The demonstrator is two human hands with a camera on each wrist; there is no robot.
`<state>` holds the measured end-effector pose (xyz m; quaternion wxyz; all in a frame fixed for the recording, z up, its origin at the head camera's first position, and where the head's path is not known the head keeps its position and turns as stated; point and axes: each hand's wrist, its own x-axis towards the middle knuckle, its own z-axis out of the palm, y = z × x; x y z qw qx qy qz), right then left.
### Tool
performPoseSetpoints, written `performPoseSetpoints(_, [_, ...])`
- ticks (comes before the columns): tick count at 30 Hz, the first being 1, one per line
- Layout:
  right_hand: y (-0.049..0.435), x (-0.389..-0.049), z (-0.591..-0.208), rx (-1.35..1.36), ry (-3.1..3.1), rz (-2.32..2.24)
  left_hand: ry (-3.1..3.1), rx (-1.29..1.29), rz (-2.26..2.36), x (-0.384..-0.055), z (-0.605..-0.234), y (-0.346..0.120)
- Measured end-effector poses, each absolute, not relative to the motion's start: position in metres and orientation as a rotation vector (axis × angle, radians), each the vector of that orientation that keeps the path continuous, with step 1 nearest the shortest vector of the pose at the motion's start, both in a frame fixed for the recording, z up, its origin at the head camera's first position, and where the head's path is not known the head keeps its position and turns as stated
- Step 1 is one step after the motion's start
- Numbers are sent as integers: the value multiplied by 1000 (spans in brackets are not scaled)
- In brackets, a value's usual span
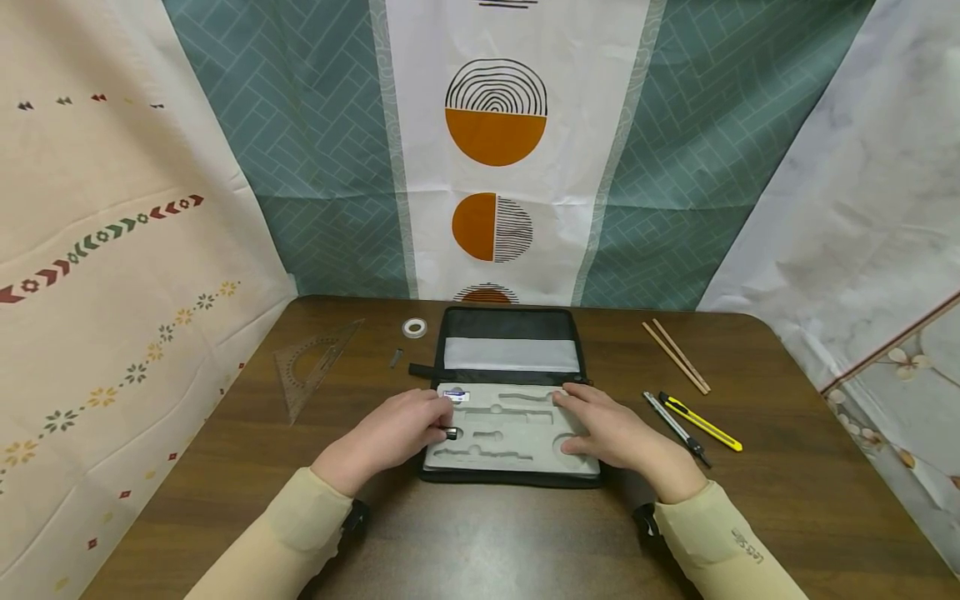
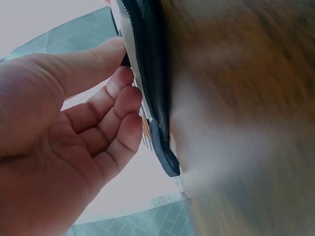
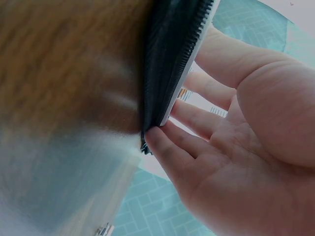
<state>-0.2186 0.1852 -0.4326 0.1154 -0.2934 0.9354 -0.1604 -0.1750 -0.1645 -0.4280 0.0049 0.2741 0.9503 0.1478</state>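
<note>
An unfolded black zippered case (image 1: 512, 479) lies on the table with a grey moulded tray (image 1: 480, 422) of shaped recesses in its near half. My left hand (image 1: 390, 433) is at the tray's left side, its thumb and fingertips holding a small black piece with a shiny end (image 1: 451, 433) over the recesses. In the left wrist view, a dark bit of this piece (image 2: 126, 60) shows under the thumb. A small white-and-blue block (image 1: 456, 396) sits in the tray's far left corner. My right hand (image 1: 611, 429) rests on the tray's right side, fingers spread, touching its edge.
Left of the case lie a clear set square (image 1: 311, 367), a white tape roll (image 1: 414, 327) and a small grey piece (image 1: 396, 358). To the right are two wooden sticks (image 1: 675, 357), a metal compass (image 1: 675, 427) and a yellow utility knife (image 1: 701, 422). Cloth hangs behind the table.
</note>
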Motion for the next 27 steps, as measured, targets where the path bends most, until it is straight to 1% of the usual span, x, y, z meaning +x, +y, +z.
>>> performPoseSetpoints(10, [185, -220, -431, -866, 2740, -467, 2958, 896, 498, -177, -430, -166])
performPoseSetpoints(27, [186, -220, -434, -886, 2745, -476, 2994, 801, 546, -174, -424, -169])
